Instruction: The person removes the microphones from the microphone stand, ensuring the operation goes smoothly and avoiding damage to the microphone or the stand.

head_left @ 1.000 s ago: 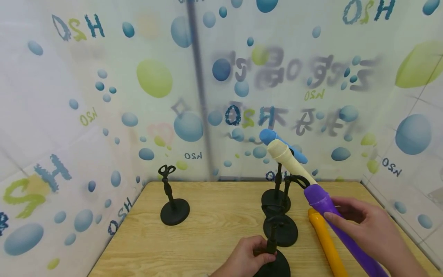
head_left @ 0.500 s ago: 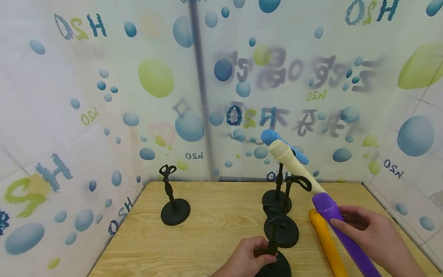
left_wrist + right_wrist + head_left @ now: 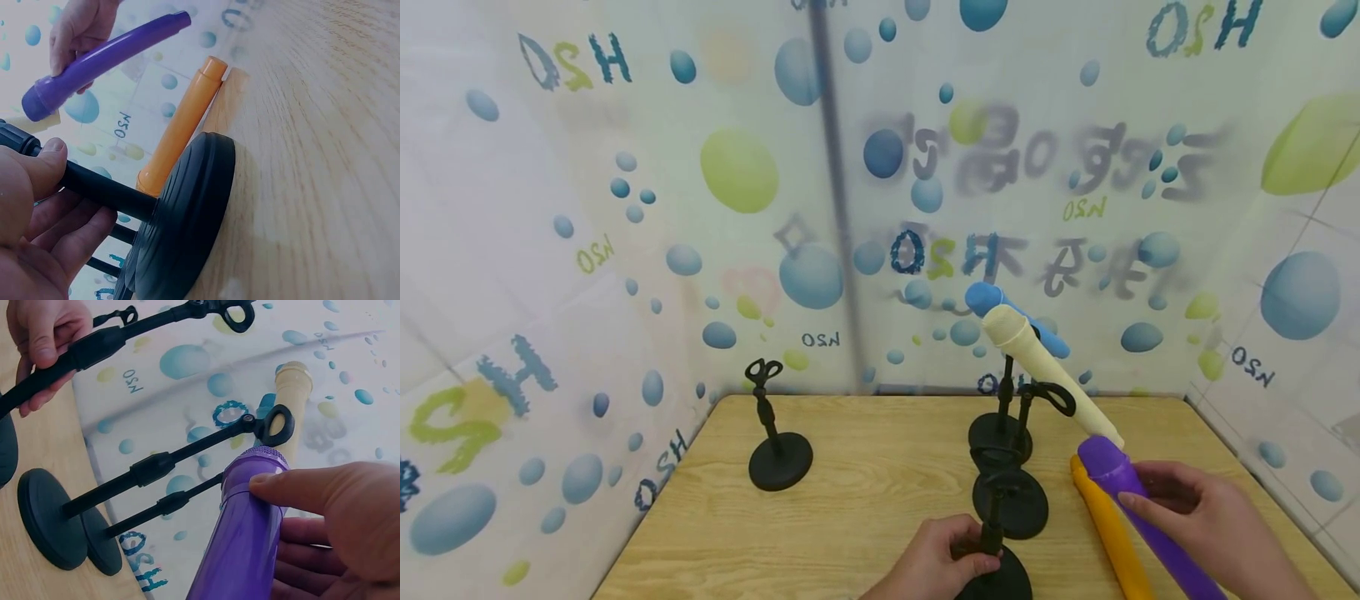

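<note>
At the front of the table, my left hand (image 3: pixel 936 557) grips the pole of a black microphone stand (image 3: pixel 106 190). That stand's round base (image 3: pixel 194 219) rests on the wood. My right hand (image 3: pixel 1213 521) holds a purple microphone (image 3: pixel 1157 529) near its head, with the thumb across it; it is off the table, tilted up to the left. Just beyond its head is the lower end of a cream microphone (image 3: pixel 1056 375), slanted at the clip (image 3: pixel 278 425) of the middle stand. A blue microphone (image 3: pixel 985 298) is up on the rear stand, partly hidden behind the cream one.
An orange microphone (image 3: pixel 1112 533) lies on the wooden table (image 3: pixel 865 467) below the purple one. Another black stand (image 3: pixel 767 425), its clip holding nothing, is at the back left. Patterned sheeting (image 3: pixel 737 258) encloses the table at the back and sides.
My right hand has drawn the purple microphone down, uncovering more of the cream microphone's lower end. The left hand keeps its grip on the front stand in the same place.
</note>
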Motion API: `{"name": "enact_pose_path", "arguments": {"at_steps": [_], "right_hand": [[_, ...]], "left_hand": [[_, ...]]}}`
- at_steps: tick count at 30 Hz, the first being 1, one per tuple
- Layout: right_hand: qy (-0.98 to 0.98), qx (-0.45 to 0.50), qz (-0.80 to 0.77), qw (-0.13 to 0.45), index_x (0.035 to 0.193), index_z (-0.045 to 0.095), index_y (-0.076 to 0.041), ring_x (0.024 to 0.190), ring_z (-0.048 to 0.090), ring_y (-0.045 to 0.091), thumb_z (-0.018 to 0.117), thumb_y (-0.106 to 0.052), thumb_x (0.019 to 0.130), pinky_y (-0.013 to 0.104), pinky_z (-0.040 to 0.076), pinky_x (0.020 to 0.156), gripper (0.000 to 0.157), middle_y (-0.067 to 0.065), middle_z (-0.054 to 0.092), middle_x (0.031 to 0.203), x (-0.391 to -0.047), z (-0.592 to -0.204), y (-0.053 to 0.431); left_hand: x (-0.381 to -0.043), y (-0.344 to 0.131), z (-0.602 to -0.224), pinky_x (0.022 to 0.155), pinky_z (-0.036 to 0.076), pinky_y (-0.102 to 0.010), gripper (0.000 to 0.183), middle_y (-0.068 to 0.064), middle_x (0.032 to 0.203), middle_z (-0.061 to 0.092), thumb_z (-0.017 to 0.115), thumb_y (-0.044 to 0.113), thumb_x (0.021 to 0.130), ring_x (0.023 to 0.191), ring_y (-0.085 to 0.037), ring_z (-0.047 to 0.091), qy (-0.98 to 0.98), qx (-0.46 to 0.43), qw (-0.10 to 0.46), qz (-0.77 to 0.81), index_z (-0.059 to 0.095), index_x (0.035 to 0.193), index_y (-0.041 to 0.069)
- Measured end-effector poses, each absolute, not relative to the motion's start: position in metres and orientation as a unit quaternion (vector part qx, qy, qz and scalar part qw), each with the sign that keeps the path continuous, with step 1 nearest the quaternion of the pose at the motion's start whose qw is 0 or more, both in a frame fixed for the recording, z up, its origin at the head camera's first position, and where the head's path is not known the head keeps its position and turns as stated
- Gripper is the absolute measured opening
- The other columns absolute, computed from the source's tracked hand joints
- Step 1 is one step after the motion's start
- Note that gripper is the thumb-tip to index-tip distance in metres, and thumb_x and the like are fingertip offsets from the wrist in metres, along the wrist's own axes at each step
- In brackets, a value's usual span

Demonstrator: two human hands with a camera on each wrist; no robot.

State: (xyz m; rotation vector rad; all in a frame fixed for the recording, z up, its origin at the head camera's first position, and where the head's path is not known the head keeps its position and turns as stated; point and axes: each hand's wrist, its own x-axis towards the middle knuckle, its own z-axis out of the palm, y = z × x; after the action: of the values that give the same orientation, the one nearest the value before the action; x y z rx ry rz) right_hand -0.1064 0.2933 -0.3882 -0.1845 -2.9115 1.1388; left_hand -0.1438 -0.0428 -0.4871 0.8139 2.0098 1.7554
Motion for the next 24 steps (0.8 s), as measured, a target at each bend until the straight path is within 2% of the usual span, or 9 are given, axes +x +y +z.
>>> {"name": "enact_pose_path", "arguments": {"at_steps": [3,10,24], "right_hand": [[-0.931,-0.052,0.361,0.001,0.140,0.062,0.010,0.106,0.078,0.033,0.081,-0.043,0.098,0.042,0.066,0.083,0.070,0.028,0.075,0.127,-0.107,-0.393,0.295],[-0.934,-0.066,0.350,-0.013,0.138,0.063,0.011,0.104,0.076,0.033,0.082,-0.044,0.096,0.049,0.065,0.087,0.072,0.028,0.074,0.125,-0.111,-0.405,0.295],[-0.931,-0.070,0.358,-0.021,0.132,0.066,0.013,0.099,0.076,0.029,0.083,-0.041,0.095,0.048,0.065,0.085,0.067,0.022,0.078,0.115,-0.120,-0.425,0.305]], "left_hand": [[-0.144,-0.043,-0.488,0.086,0.058,-0.015,0.010,-0.011,0.110,0.083,0.075,0.007,0.102,0.096,0.005,0.071,0.711,0.288,0.170,0.618,0.076,0.110,0.003],[-0.144,-0.043,-0.490,0.086,0.058,-0.015,0.010,-0.010,0.109,0.083,0.075,0.007,0.101,0.096,0.006,0.071,0.714,0.287,0.167,0.616,0.077,0.110,0.004],[-0.143,-0.043,-0.486,0.084,0.058,-0.015,0.011,-0.007,0.109,0.083,0.076,0.010,0.101,0.096,0.003,0.072,0.719,0.281,0.170,0.612,0.076,0.110,0.003]]}}
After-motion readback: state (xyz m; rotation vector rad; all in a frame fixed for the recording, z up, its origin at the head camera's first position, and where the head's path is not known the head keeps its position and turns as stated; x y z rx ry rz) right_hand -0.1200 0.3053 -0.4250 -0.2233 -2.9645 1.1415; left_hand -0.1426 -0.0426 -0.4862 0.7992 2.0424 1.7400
